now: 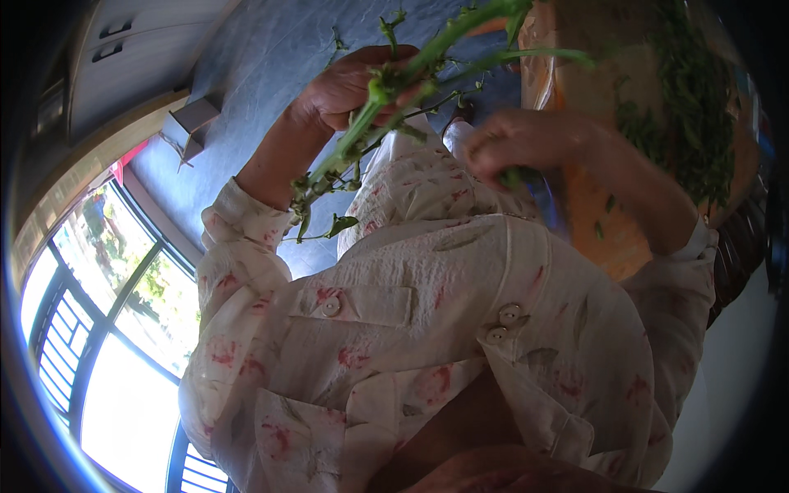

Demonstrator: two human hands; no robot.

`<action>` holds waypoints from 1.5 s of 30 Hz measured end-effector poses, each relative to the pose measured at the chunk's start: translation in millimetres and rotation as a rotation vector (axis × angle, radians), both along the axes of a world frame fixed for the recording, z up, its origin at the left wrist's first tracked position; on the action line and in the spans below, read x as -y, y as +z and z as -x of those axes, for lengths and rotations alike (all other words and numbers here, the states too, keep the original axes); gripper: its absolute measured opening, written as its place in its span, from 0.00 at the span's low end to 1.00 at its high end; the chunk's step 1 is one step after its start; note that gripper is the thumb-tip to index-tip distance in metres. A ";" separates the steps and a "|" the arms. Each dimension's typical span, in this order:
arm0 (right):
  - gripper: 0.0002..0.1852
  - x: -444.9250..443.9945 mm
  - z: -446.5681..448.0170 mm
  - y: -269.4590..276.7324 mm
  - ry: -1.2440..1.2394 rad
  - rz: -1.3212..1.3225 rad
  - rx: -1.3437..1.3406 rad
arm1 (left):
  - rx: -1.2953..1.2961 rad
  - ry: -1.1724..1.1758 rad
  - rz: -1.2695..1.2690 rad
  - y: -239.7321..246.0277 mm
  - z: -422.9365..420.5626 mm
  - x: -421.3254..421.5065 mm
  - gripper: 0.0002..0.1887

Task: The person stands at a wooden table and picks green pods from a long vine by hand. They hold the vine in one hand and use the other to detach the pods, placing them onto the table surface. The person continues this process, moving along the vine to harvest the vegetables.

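My left hand grips a leafy green plant stalk with several thin side stems. The stalk slants across the view from upper right to lower left, over my lap, and small leaves or buds cling to it. Apart from the stalk, on its right, my right hand is blurred, its fingers curled. A bit of green leaf shows at its fingertips. Beyond my right forearm, a heap of loose green leaves lies on an orange-brown tabletop.
A few loose leaf bits lie near the table's close side. Grey flooring spreads ahead and left. A small grey box-like object stands near a pale cabinet. Bright windows are at left, and a dark ribbed surface is at right.
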State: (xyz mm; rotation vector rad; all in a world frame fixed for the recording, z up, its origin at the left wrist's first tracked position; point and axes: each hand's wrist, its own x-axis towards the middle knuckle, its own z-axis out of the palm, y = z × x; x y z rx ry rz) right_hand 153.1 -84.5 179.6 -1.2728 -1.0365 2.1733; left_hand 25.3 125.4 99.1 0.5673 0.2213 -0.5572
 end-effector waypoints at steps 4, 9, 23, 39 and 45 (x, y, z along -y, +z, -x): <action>0.14 76.0 -33.3 41.6 -0.256 0.290 0.235 | 0.003 0.081 -0.151 -38.4 31.3 -78.5 0.14; 0.13 214.2 -90.9 24.3 -0.558 0.268 1.065 | -0.003 0.344 -0.120 -5.1 17.7 -64.9 0.12; 0.16 58.6 -22.8 -11.1 -0.890 -0.423 0.861 | 0.186 0.328 0.198 -2.8 -3.6 -52.3 0.11; 0.17 -77.7 27.4 -35.7 -0.646 0.015 -0.084 | 0.145 0.298 0.173 -34.7 -14.4 -34.7 0.18; 0.16 -16.0 -0.5 17.4 -0.660 -0.029 -0.407 | -0.010 0.367 -0.112 -54.6 10.6 -76.7 0.14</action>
